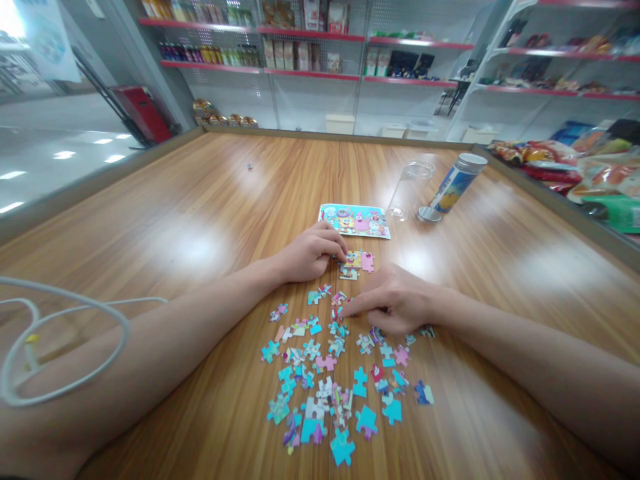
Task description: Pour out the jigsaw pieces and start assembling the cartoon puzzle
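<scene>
My left hand (315, 252) rests on the table with bent fingers, their tips against the left side of a small joined group of jigsaw puzzle pieces (353, 259), yellow and pink. A bit of light blue shows under these fingertips. My right hand (397, 300) reaches in from the right. Its index finger is stretched out and touches a red puzzle piece (337, 312); the other fingers are curled under, partly hidden. Many loose puzzle pieces (367, 420), mostly light blue, lie spread between my forearms. Just beyond the joined group lies a cartoon picture card (355, 221).
A clear plastic cylinder (410, 190) and a blue printed can (457, 183) stand at the right back, with a round metal lid (429, 214) nearby. A white cable (65, 383) loops over my left forearm. Snack bags (560, 167) lie beyond the table's right edge.
</scene>
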`<state>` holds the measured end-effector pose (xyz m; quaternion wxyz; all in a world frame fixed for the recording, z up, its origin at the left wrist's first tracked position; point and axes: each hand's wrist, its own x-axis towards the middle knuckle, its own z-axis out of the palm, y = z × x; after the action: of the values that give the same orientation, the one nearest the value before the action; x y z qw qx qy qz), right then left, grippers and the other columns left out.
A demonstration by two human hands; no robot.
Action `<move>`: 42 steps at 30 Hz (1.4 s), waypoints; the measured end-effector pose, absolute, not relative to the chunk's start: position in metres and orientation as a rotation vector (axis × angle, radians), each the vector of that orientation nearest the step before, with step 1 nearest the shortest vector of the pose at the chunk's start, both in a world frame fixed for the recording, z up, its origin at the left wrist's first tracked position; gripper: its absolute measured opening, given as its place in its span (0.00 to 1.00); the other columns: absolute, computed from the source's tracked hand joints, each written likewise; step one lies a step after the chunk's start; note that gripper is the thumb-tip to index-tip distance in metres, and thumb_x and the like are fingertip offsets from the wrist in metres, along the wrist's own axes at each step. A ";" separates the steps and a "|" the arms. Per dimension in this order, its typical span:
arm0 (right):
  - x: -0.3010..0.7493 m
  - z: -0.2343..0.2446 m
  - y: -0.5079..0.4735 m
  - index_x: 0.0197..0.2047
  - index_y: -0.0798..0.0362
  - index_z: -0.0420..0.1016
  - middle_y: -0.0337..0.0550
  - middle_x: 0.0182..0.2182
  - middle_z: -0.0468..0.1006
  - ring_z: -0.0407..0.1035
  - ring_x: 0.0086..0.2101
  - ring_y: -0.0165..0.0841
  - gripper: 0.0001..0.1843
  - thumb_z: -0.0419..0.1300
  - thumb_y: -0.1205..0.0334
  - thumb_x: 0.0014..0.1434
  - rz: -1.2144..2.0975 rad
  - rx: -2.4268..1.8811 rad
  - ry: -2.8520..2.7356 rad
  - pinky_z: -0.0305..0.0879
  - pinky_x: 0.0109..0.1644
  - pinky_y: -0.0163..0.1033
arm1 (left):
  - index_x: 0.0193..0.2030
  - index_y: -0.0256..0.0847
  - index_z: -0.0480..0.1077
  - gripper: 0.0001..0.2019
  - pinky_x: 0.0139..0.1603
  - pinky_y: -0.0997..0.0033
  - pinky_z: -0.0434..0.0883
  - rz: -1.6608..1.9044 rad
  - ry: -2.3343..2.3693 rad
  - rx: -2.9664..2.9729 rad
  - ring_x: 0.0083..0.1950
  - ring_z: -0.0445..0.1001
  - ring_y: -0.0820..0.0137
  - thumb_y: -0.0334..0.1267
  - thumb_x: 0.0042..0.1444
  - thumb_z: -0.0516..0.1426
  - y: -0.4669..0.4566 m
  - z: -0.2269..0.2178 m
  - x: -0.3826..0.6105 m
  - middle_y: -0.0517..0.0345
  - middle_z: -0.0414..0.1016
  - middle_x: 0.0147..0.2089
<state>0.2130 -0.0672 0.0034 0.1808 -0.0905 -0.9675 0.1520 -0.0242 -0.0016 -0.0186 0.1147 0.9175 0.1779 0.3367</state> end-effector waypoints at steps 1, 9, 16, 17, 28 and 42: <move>0.213 0.003 -0.067 0.49 0.51 0.79 0.35 0.23 0.75 0.63 0.22 0.25 0.24 0.51 0.73 0.53 0.427 -0.256 -2.730 0.54 0.26 0.33 | 0.37 0.43 0.80 0.21 0.54 0.58 0.72 0.988 0.521 2.688 0.46 0.72 0.67 0.16 0.49 0.51 -0.001 -0.019 -0.024 0.56 0.80 0.41; 0.211 0.006 -0.074 0.48 0.53 0.78 0.35 0.23 0.75 0.64 0.21 0.25 0.21 0.51 0.73 0.54 0.490 -0.184 -2.736 0.55 0.27 0.33 | 0.37 0.42 0.80 0.22 0.54 0.58 0.72 1.004 0.517 2.682 0.46 0.72 0.67 0.16 0.49 0.51 -0.001 -0.020 -0.024 0.57 0.80 0.41; 0.207 0.006 -0.080 0.46 0.54 0.77 0.37 0.25 0.77 0.66 0.23 0.25 0.20 0.51 0.73 0.54 0.537 -0.131 -2.789 0.55 0.27 0.33 | 0.37 0.42 0.80 0.22 0.54 0.58 0.72 1.002 0.519 2.685 0.46 0.72 0.67 0.16 0.49 0.50 -0.002 -0.019 -0.024 0.57 0.81 0.41; 0.207 0.006 -0.080 0.46 0.54 0.77 0.37 0.25 0.77 0.66 0.23 0.25 0.20 0.51 0.73 0.54 0.528 -0.134 -2.778 0.55 0.27 0.33 | 0.37 0.42 0.80 0.22 0.54 0.58 0.72 1.001 0.518 2.685 0.46 0.72 0.67 0.16 0.49 0.50 -0.002 -0.019 -0.024 0.56 0.80 0.41; 0.205 0.005 -0.078 0.44 0.54 0.77 0.34 0.22 0.75 0.63 0.21 0.25 0.18 0.52 0.73 0.54 0.436 -0.158 -2.645 0.53 0.26 0.33 | 0.36 0.42 0.80 0.22 0.54 0.57 0.71 1.010 0.498 2.710 0.45 0.72 0.67 0.16 0.48 0.51 -0.002 -0.018 -0.024 0.57 0.80 0.41; 0.203 0.006 -0.077 0.42 0.53 0.78 0.33 0.21 0.73 0.62 0.20 0.24 0.17 0.53 0.74 0.54 0.383 -0.147 -2.600 0.54 0.26 0.32 | 0.36 0.42 0.80 0.21 0.54 0.58 0.71 0.995 0.521 2.721 0.45 0.73 0.67 0.16 0.48 0.51 -0.002 -0.018 -0.024 0.56 0.81 0.41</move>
<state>0.2033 -0.0767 0.0061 0.2520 -0.0539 -0.9559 0.1408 -0.0235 -0.0016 -0.0180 0.0990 0.9198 0.1760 0.3363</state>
